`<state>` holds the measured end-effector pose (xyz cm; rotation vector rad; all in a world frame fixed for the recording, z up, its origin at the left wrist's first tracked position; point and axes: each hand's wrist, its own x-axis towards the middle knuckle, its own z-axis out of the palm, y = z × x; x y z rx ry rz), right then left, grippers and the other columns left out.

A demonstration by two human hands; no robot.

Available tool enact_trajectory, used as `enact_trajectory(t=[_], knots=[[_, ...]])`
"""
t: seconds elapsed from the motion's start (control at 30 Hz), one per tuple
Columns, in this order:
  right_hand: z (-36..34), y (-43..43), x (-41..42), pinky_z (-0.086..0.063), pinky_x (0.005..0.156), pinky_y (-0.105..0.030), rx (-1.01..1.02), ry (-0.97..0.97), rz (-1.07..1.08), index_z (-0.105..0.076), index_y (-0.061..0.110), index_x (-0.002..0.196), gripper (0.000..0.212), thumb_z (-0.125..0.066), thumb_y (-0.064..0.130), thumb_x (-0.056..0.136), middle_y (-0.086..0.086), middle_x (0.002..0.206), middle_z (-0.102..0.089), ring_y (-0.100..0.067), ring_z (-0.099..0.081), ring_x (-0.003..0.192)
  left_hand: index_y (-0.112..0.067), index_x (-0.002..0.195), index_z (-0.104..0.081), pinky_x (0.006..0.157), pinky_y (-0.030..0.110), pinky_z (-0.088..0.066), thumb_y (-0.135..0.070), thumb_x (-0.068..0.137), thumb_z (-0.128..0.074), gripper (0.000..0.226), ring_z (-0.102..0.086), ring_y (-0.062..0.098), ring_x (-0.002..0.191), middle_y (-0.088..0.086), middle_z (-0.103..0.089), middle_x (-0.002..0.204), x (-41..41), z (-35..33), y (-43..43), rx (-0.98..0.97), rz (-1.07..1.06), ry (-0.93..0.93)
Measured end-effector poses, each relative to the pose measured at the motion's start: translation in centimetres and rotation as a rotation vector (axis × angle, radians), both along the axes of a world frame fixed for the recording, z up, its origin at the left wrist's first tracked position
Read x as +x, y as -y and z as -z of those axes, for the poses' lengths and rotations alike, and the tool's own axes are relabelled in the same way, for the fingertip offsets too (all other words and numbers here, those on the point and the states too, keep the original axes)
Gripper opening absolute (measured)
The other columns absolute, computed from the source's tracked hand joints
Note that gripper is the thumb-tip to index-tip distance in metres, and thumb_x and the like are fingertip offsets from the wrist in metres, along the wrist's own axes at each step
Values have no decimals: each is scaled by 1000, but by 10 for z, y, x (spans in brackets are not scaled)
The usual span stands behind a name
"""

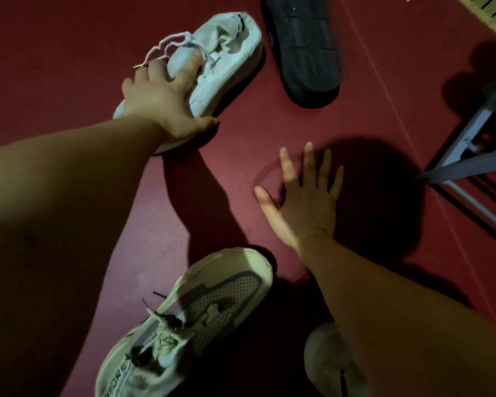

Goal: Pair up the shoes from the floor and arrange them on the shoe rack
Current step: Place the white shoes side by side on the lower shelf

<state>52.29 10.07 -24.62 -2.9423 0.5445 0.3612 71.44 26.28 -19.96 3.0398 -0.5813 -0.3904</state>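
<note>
A pale white lace-up sneaker (226, 53) lies on the dark red floor at the upper left. My left hand (161, 101) grips it over the laces, fingers curled into the opening and thumb along the sole edge. My right hand (304, 196) hovers with spread straight fingers above bare floor in the middle, holding nothing. A second pale sneaker with grey mesh toe (201, 316) lies at the bottom centre, toe pointing up right. A dark shoe (307, 53) lies sole up at the top. The grey metal shoe rack (470, 156) stands at the right edge.
Another light-coloured shoe (324, 365) shows partly behind my right forearm at the bottom. A pale slatted surface (490, 10) fills the top right corner. Dark shadows of my arms fall on the red floor (69, 53).
</note>
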Motion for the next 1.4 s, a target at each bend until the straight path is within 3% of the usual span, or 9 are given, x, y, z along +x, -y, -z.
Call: enact_trajectory(t=[0.1,0.2,0.33,0.5,0.67,0.93,1.1,1.4], knots=[[0,1,-2,11,112,-55,-12,35,-13,3,35,149,78,-20,72,85,-10,158,8,-37,11,144,-43,147,-11,104,53,-25,-70,70,-58,94,-31,39,126,17,-28,141,-23,-3,-4,-63,-64,2],[-1,1,-1,9,112,-54,44,52,-5,-4,34,150,79,-31,71,85,-7,159,6,-34,11,144,-43,147,-12,102,55,-26,-70,69,-59,95,-32,38,125,16,-30,140,-52,-6,-8,-56,-55,44],[-26,25,3,13,113,-45,258,-138,-12,1,35,149,84,-47,61,86,-4,157,18,-28,23,142,-44,147,-10,101,54,-26,-69,71,-60,94,-31,37,125,15,-29,141,-85,-22,-5,-65,-37,95],[-66,55,-51,11,115,-44,82,-93,46,4,31,150,86,-49,57,87,-7,158,15,-31,24,141,-43,147,-12,99,51,-29,-69,71,-59,93,-35,35,120,12,-32,135,-121,-45,11,-132,-40,96],[-100,86,-127,9,114,-46,3,48,131,-2,31,150,84,-50,57,86,-6,158,13,-29,21,143,-42,147,-13,97,50,-30,-68,72,-58,91,-37,36,116,14,-34,132,-167,-66,55,-174,103,150],[-112,119,-262,6,116,-47,37,-36,422,1,34,150,87,-53,57,85,1,158,14,-24,23,143,-43,146,-14,96,47,-31,-69,71,-59,92,-37,35,117,13,-35,135,-263,-93,130,-136,469,121],[-109,129,-328,0,116,-46,84,11,618,1,33,150,86,-53,53,86,0,159,7,-25,16,145,-44,148,-8,94,46,-32,-72,71,-55,94,-36,33,118,11,-34,133,-325,-100,163,-91,740,89],[-97,142,-409,-9,114,-47,231,28,830,-4,31,150,78,-51,48,90,-3,159,1,-24,8,146,-44,147,-8,92,45,-34,-77,71,-48,91,-40,29,116,8,-39,129,-413,-74,161,-36,858,-27]])
